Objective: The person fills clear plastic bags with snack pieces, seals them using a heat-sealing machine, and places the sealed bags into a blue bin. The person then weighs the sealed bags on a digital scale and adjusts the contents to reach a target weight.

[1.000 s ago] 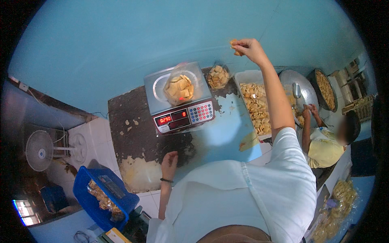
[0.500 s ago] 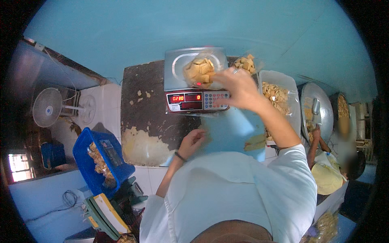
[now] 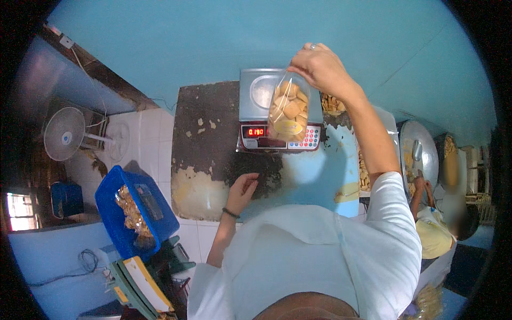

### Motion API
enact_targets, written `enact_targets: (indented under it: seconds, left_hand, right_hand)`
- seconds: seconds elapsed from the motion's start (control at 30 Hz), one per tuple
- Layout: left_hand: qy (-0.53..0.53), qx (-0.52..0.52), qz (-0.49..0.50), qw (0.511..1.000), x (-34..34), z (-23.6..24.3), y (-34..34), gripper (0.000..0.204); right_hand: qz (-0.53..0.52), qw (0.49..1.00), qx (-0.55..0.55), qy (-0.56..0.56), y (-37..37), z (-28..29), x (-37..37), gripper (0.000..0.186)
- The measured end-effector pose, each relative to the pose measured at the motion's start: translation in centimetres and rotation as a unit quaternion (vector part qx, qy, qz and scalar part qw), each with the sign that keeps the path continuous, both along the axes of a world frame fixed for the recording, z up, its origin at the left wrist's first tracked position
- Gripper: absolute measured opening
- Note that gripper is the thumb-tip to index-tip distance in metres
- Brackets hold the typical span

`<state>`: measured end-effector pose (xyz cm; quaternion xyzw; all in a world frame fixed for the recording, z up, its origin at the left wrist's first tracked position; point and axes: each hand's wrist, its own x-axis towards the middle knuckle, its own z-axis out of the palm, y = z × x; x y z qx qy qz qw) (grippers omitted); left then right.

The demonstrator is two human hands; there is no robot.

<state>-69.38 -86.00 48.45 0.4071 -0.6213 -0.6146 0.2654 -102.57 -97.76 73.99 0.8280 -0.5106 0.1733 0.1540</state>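
Observation:
My right hand [image 3: 320, 66] grips the top of a clear plastic bag of square tan crackers [image 3: 289, 109], which has a yellow label near its bottom. The bag hangs upright in front of a digital scale, hiding part of its metal pan [image 3: 260, 90] and its panel. Red digits glow on the scale's display [image 3: 257, 132]. My left hand [image 3: 242, 192] hovers low over the worn table [image 3: 202, 144], fingers loosely curled and apart, with nothing in it.
Right of the scale are loose cracker pieces [image 3: 333, 103] and a tub partly behind my arm. Farther right, a co-worker [image 3: 433, 229] reaches into a large round metal pan [image 3: 426, 141]. At left stand a blue basket [image 3: 118, 184] with filled bags and a white fan [image 3: 65, 133].
The bag of crackers has come up off the scale's pan in my right hand. The display's reading has changed. My left hand stays low over the table.

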Motion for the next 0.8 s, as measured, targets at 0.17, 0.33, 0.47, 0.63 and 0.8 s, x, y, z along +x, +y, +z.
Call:
enact_targets:
  seconds: [0.17, 0.33, 0.47, 0.63, 0.8]
  left_hand:
    - [-0.008, 0.004, 0.018, 1.000, 1.9, 0.2, -0.6, 0.026]
    - [-0.028, -0.001, 0.004, 1.000, 2.0, 0.1, -0.9, 0.025]
    - [-0.041, 0.005, -0.008, 0.999, 1.9, -0.8, -1.2, 0.025]
    - [-0.003, -0.004, -0.009, 1.000, 1.8, -1.9, -1.4, 0.026]
    - [-0.016, 0.012, -0.002, 1.000, 1.7, -2.1, -1.4, 0.025]
  right_hand:
    - [0.053, 0.995, -0.064, -0.058, -1.3, 1.2, -0.8, 0.017]
    - [0.039, 0.978, 0.174, -0.106, -4.1, -2.0, 0.7, 0.028]
    - [-0.065, 0.902, 0.319, -0.285, -5.9, -3.0, 0.2, 0.032]
    - [-0.131, 0.909, 0.374, -0.130, -7.9, -4.9, 0.3, 0.038]
    - [-0.095, 0.952, 0.292, 0.010, -9.0, -7.2, 2.9, 0.039]
